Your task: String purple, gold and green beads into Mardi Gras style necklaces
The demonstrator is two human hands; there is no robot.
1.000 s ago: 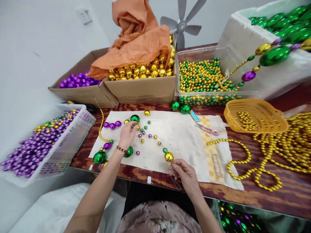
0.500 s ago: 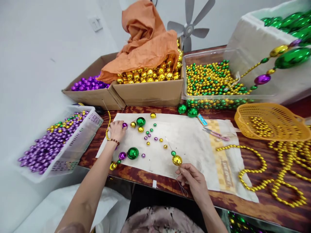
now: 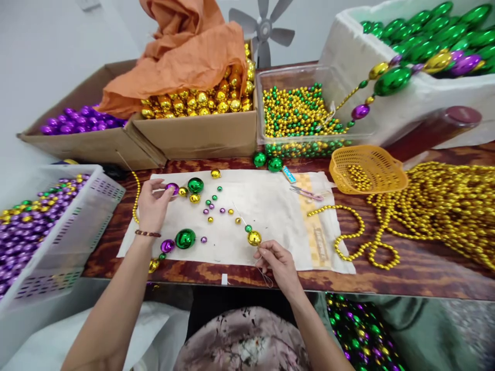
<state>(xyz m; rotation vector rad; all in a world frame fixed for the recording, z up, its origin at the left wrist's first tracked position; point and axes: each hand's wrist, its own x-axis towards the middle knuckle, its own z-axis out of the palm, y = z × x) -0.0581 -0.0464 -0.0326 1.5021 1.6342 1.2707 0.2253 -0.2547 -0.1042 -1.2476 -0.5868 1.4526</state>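
Observation:
My left hand (image 3: 152, 206), a brown beaded bracelet at its wrist, has thumb and fingertips closed on a shiny purple bead (image 3: 172, 189) at the cloth's left side. Beside that bead lie a big green bead (image 3: 195, 185) and gold beads (image 3: 194, 198). My right hand (image 3: 276, 263) pinches thin thread just below a gold bead (image 3: 254, 238). Above this gold bead sits a small green bead (image 3: 248, 228), with a needle (image 3: 237, 212) sticking out beyond it. Thread loops hang beneath the right fingers. Several small loose beads (image 3: 222, 210) are scattered between my hands.
A white cloth (image 3: 282, 242) covers the table's middle, with scissors (image 3: 305, 194) on it. Boxes of beads (image 3: 193, 136), a clear bin (image 3: 294, 138) and a foam box (image 3: 336, 46) line the back. A yellow basket (image 3: 369, 180) and gold bead strands (image 3: 436, 206) are at right.
My view has swung to the right. My left hand has turned, so its thumb and fingers now show at the purple bead. The right hand keeps its pinch on the thread.

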